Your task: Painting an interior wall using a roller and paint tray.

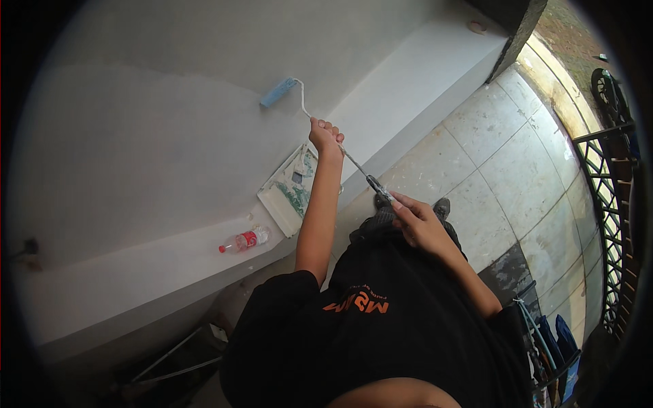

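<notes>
A long-framed paint roller (279,92) with a light blue sleeve rests against, or very close to, the pale wall (170,136). My left hand (326,136) is wrapped round its thin metal rod, a short way below the roller head. Lower on the same tool, my right hand (420,222) grips the end of the dark, paint-spotted handle. Beneath my left forearm a white paint tray (280,207), smeared with white and green paint, sits on the ledge; the forearm hides part of it.
A white ledge (136,282) runs along the wall. On it a clear plastic bottle (246,240) with a red cap and label lies on its side, left of the tray. Grey floor tiles (524,170) spread to the right, with a dark metal lattice railing (607,211) beyond.
</notes>
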